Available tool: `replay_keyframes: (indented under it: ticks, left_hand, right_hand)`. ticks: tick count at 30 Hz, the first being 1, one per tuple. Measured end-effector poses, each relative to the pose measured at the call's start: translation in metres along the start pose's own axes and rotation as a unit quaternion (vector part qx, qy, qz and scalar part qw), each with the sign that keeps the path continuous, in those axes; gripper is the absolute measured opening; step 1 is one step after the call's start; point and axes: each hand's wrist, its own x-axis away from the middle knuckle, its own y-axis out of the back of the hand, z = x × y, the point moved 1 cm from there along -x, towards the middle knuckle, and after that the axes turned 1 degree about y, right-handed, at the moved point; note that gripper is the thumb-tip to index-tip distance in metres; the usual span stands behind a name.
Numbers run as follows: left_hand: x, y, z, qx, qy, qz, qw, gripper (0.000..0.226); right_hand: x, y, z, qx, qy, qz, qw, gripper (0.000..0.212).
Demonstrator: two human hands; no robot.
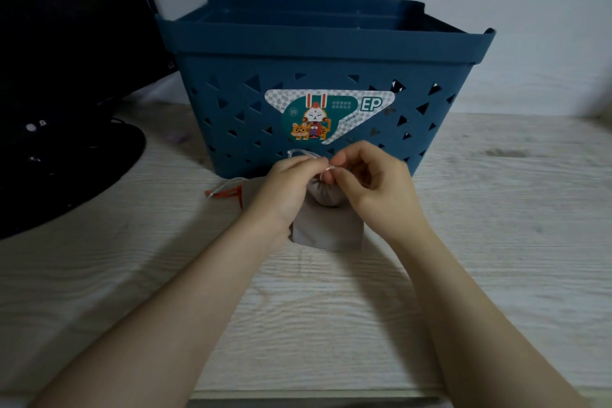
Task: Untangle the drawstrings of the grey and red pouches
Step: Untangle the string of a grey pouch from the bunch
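A grey pouch (pixel 326 228) lies on the wooden table just in front of the blue basket, its gathered neck bunched up between my hands. My left hand (pixel 284 189) and my right hand (pixel 371 180) meet above that neck, both pinching the pale drawstring (pixel 303 153), which loops up over my left fingers. Left of my left wrist lies a second piece of grey fabric with a red edge and red cord (pixel 228 193), a pale string end running from it. Whether that is the red pouch I cannot tell; my left hand covers most of it.
A blue plastic basket (pixel 331 53) with triangular holes and a sticker stands right behind my hands. A black monitor with its round base (pixel 66 156) fills the left side. The table's front edge (pixel 314 394) runs along the bottom.
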Motion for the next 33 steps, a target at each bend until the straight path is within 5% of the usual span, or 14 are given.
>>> replay_keyframes:
  ticks: [8,14,20,29,33]
  left_hand:
    - [0.002,0.001,-0.004,-0.012,-0.002,0.03,0.999,0.036]
    - [0.002,-0.002,0.004,-0.223,-0.16,0.033,0.961,0.019]
    - [0.003,0.004,0.007,-0.391,-0.296,-0.03,0.871,0.008]
    - [0.002,0.008,0.006,-0.39,-0.338,-0.068,0.854,0.014]
    - [0.004,0.006,0.005,-0.436,-0.387,-0.059,0.811,0.024]
  right_hand:
    - [-0.001,0.002,0.0,-0.176,-0.122,0.015,0.977,0.01]
    - [-0.005,0.007,-0.009,-0.233,-0.194,-0.063,0.951,0.016]
    - [-0.003,0.002,-0.011,-0.112,-0.165,-0.074,0.977,0.015]
    - [-0.002,0.003,-0.008,0.011,-0.088,-0.015,0.996,0.007]
    - [-0.002,0.003,-0.007,0.073,-0.047,-0.021,0.996,0.012]
